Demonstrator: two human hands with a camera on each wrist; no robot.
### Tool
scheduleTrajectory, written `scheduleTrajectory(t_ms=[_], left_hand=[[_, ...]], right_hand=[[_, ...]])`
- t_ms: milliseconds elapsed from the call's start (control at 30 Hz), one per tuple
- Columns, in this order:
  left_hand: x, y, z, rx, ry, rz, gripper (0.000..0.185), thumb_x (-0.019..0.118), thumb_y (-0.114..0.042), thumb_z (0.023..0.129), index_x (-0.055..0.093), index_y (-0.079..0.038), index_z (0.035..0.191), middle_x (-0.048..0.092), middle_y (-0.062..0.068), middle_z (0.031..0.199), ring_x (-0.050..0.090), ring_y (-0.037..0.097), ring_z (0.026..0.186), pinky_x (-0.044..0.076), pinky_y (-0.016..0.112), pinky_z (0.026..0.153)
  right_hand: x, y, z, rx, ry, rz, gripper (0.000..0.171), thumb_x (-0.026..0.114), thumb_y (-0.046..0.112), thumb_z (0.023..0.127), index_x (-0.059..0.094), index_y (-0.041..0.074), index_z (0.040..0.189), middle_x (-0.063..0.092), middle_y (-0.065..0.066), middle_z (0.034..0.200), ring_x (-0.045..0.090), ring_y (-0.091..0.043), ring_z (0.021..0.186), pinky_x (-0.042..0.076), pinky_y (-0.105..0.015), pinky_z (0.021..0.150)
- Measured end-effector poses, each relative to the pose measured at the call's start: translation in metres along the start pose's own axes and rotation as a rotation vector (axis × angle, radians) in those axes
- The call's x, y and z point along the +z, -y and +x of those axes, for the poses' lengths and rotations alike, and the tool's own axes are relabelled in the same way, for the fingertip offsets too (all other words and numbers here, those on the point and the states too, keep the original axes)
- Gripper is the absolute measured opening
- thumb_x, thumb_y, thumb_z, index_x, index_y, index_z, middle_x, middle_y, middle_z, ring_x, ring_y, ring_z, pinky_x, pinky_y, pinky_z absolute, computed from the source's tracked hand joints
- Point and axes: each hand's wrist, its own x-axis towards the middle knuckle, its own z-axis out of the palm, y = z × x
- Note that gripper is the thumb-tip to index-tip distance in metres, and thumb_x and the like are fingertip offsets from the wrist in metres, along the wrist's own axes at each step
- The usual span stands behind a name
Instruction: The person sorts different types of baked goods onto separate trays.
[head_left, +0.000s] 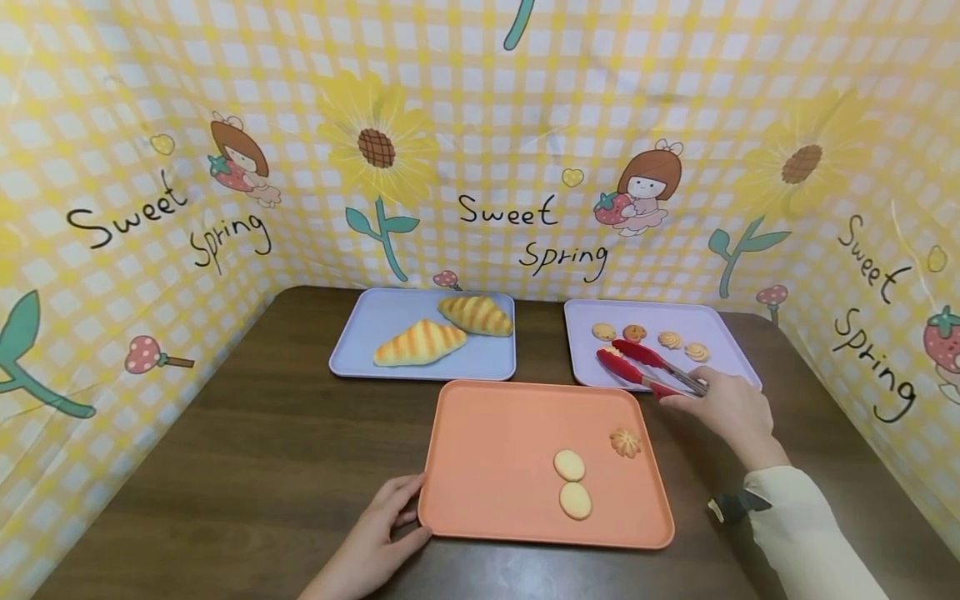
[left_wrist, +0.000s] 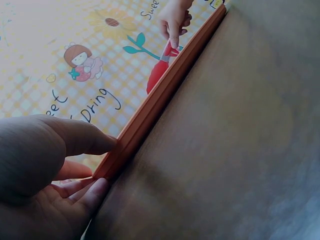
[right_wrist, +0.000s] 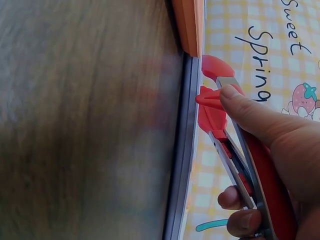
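Note:
My left hand (head_left: 375, 533) holds the near left corner of an orange tray (head_left: 495, 467), its thumb and fingers at the rim. On that tray lie two smooth oval cookies (head_left: 575, 501) and one flower-shaped cookie (head_left: 625, 442). My right hand (head_left: 731, 408) grips red-tipped metal tongs (right_wrist: 270, 185) over the front of a lilac tray (head_left: 720, 323). The tongs' red tips stand apart around a partly hidden cookie (head_left: 615, 351); whether they touch it, I cannot tell. Behind them, several cookies (head_left: 670, 339) lie in a row.
A blue tray (head_left: 352, 350) with two striped croissant-like breads (head_left: 420, 342) stands at the back left. All the trays rest on a dark wooden table (head_left: 262, 450). Yellow checked cloth (head_left: 480, 150) walls off the back and both sides.

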Motion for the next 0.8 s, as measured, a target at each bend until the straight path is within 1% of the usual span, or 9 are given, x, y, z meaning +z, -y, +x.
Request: scheduleTrajectory(t_ms=[233, 367, 633, 800], left_hand=[[0.0006, 0.0004, -0.0004, 0.006, -0.007, 0.004, 0.055, 0.070, 0.002, 0.090, 0.045, 0.019, 0.137, 0.047, 0.030, 0.129, 0.053, 0.009, 0.117, 0.052, 0.022, 0.093], [0.0001, -0.0001, -0.0004, -0.010, 0.001, 0.000, 0.056, 0.070, 0.000, 0.091, 0.044, 0.018, 0.137, 0.046, 0.029, 0.130, 0.053, 0.010, 0.118, 0.052, 0.022, 0.093], [0.0003, -0.0006, -0.0007, -0.011, 0.000, 0.003, 0.056, 0.070, 0.001, 0.090, 0.045, 0.018, 0.137, 0.047, 0.029, 0.130, 0.053, 0.011, 0.118, 0.053, 0.022, 0.093], [-0.0017, -0.0017, 0.0000, -0.049, 0.014, -0.004, 0.057, 0.070, -0.003, 0.092, 0.043, 0.017, 0.139, 0.045, 0.029, 0.132, 0.052, 0.013, 0.119, 0.052, 0.023, 0.094]], right_hand=[[0.0028, -0.0013, 0.0014, 0.016, 0.005, 0.013, 0.085, 0.076, 0.067, 0.074, 0.061, 0.003, 0.127, 0.063, -0.032, 0.115, 0.059, -0.043, 0.090, 0.049, -0.047, 0.057], [0.0034, -0.0017, 0.0008, 0.022, 0.017, 0.017, 0.088, 0.074, 0.069, 0.073, 0.060, 0.001, 0.128, 0.062, -0.033, 0.114, 0.058, -0.042, 0.087, 0.048, -0.047, 0.056], [0.0035, 0.0010, -0.0026, 0.037, 0.010, 0.018, 0.087, 0.075, 0.068, 0.074, 0.059, 0.000, 0.127, 0.062, -0.033, 0.112, 0.058, -0.041, 0.086, 0.047, -0.044, 0.056], [-0.0002, 0.0003, -0.0061, 0.046, 0.020, 0.022, 0.090, 0.072, 0.072, 0.073, 0.059, -0.001, 0.124, 0.063, -0.032, 0.107, 0.057, -0.040, 0.082, 0.046, -0.043, 0.054]])
